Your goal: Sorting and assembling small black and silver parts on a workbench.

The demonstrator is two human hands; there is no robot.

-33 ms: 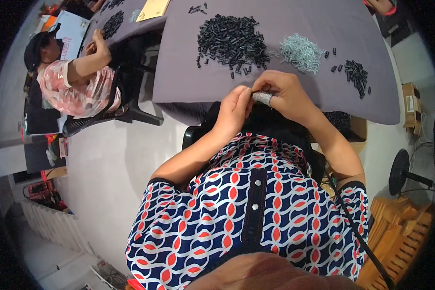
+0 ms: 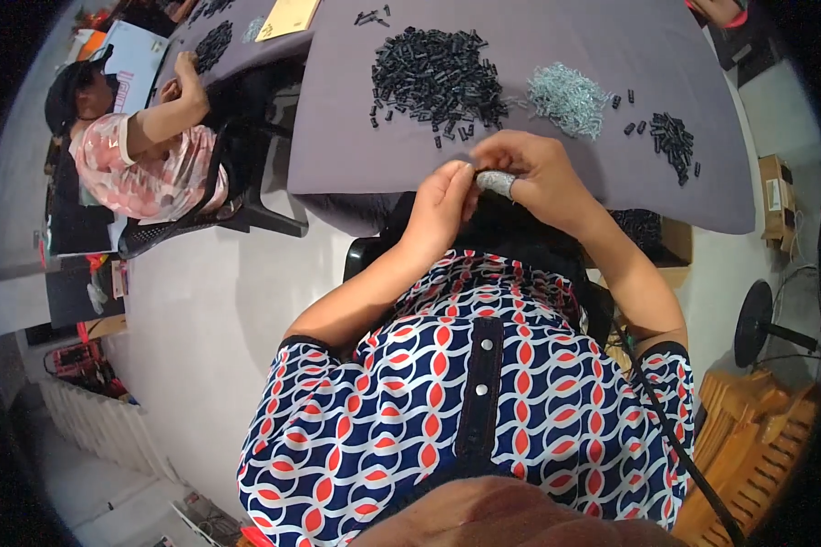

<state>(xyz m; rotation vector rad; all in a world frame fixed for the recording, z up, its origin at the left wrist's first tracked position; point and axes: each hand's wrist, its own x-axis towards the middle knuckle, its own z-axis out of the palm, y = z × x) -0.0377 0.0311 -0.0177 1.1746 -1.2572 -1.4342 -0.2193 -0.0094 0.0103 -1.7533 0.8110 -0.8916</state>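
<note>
My left hand [image 2: 440, 202] and my right hand [image 2: 542, 178] meet just over the table's near edge, fingers pinched together. A small black piece [image 2: 483, 170] shows between the fingertips, mostly covered by them, so its exact shape is hidden. Silvery-grey wrapping [image 2: 496, 183] covers my right thumb. Beyond my hands lies a large heap of short black tubular pieces [image 2: 438, 77]. Right of it sits a heap of small clear pieces [image 2: 565, 98], and farther right a smaller group of black pieces [image 2: 673, 146].
Grey-purple cloth covers the table [image 2: 337, 137]. At the left, a person in a dark cap [image 2: 150, 150] sits on a black chair [image 2: 264, 214] near another black heap [image 2: 215, 46]. A black fan [image 2: 752, 324] and cardboard box [image 2: 777, 202] stand at right; a cable [image 2: 675, 438] crosses my side.
My right thumb and fingers have shifted very slightly around the held piece. The heaps look the same.
</note>
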